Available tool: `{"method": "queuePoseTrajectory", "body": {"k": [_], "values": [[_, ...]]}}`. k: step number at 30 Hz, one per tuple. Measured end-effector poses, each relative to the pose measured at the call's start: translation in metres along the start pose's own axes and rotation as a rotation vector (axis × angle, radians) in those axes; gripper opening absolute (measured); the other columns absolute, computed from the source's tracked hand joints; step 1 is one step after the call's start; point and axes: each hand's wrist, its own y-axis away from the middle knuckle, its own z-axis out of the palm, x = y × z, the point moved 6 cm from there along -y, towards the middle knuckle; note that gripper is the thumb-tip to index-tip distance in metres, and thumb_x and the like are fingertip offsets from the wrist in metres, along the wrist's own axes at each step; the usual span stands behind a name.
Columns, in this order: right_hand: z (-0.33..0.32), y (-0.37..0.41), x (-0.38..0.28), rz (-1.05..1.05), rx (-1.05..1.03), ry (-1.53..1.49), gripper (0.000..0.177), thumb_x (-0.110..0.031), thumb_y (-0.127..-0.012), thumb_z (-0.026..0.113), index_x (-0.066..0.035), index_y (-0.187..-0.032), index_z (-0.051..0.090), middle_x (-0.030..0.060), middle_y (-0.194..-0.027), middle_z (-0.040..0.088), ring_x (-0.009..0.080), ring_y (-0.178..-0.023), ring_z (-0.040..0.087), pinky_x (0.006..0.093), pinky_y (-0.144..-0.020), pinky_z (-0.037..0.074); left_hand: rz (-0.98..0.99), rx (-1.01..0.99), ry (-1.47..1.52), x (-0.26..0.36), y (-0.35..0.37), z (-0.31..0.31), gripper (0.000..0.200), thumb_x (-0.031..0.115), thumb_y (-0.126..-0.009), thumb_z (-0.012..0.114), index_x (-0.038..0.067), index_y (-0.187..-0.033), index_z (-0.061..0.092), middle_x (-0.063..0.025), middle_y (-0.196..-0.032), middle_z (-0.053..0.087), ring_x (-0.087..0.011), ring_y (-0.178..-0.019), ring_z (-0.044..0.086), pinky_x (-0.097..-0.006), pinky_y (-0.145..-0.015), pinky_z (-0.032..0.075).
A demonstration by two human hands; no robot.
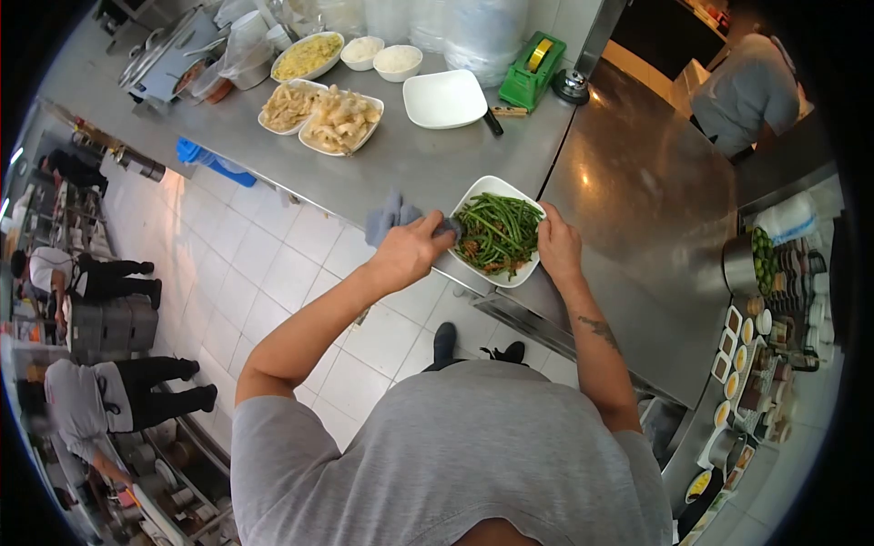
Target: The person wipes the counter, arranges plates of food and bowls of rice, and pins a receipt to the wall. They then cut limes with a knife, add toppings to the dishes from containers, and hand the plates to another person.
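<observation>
Hands are cleaning the rim of a plated bean dish

The left hand (pixel 414 250) is clenching a grey cloth (pixel 391 217) against the rim of the white plate (pixel 487 185) lying between both hands. The right hand (pixel 557 244) is pinching the opposite rim, steadying it on the steel table (pixel 637 209). The plate is likely stiff, breakable and fairly heavy, and the green beans (pixel 499 232) loose and oily, so gripping both bare rims, level, seems safest.

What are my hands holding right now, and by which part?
Left hand grips a bunched grey cloth against the left rim of the plate of green beans; right hand holds that plate by its right rim.
</observation>
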Motion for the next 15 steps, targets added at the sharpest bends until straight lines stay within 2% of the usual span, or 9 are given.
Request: {"method": "queuePoseTrajectory", "body": {"k": [3,6,9,12,13,15], "values": [[0.004,0.001,0.003,0.042,0.036,0.024,0.031,-0.017,-0.088,0.045,-0.011,-0.116,0.056,0.0200,-0.074,0.065,0.0387,-0.071,0.063,0.0478,-0.068,0.049,-0.074,0.004,-0.094,-0.001,-0.002,0.001,0.037,-0.003,-0.069,0.057,0.007,-0.105,0.060,-0.0138,-0.100,0.051,-0.0293,-0.083,0.061,-0.0395,-0.065,0.051],[0.006,0.003,0.001,0.080,0.069,0.054,0.031,-0.017,-0.088,0.045,-0.011,-0.117,0.055,0.0201,-0.075,0.065,0.0386,-0.071,0.064,0.0476,-0.068,0.049,-0.209,-0.085,0.012,0.006,-0.007,0.004,0.036,-0.005,-0.072,0.055,0.006,-0.106,0.059,-0.0151,-0.097,0.052,-0.0303,-0.083,0.061,-0.0367,-0.070,0.051],[0.005,0.007,-0.004,0.147,0.084,0.063,0.032,-0.018,-0.089,0.044,-0.011,-0.118,0.055,0.0205,-0.075,0.065,0.0389,-0.072,0.064,0.0476,-0.069,0.049,-0.192,-0.056,0.484,-0.018,-0.004,0.008,0.027,-0.004,-0.081,0.051,0.004,-0.106,0.058,-0.0109,-0.095,0.056,-0.0229,-0.084,0.060,-0.0291,-0.075,0.048],[0.001,0.010,-0.001,0.240,0.122,0.054,0.034,-0.017,-0.089,0.044,-0.010,-0.120,0.053,0.0213,-0.076,0.065,0.0392,-0.072,0.064,0.0477,-0.070,0.049,-0.557,-0.084,1.251,-0.037,0.012,0.001,0.019,0.000,-0.090,0.043,0.002,-0.104,0.057,-0.0046,-0.093,0.058,-0.0131,-0.085,0.057,-0.0237,-0.079,0.045],[0.001,0.012,0.001,0.275,0.137,0.047,0.035,-0.017,-0.089,0.044,-0.009,-0.121,0.052,0.0216,-0.077,0.065,0.0393,-0.073,0.064,0.0477,-0.070,0.049,-0.581,-0.015,1.388,-0.038,0.016,-0.005,0.019,0.002,-0.094,0.039,0.002,-0.102,0.056,-0.0007,-0.094,0.058,-0.0080,-0.087,0.054,-0.0224,-0.080,0.044],[-0.004,0.013,0.012,0.287,0.190,0.049,0.036,-0.018,-0.089,0.043,-0.008,-0.123,0.051,0.0220,-0.076,0.065,0.0402,-0.073,0.064,0.0488,-0.069,0.049,-0.579,0.045,1.424,-0.043,0.021,-0.014,0.018,0.002,-0.094,0.040,0.003,-0.102,0.056,-0.0009,-0.094,0.059,-0.0084,-0.087,0.054,-0.0231,-0.080,0.044]]}}
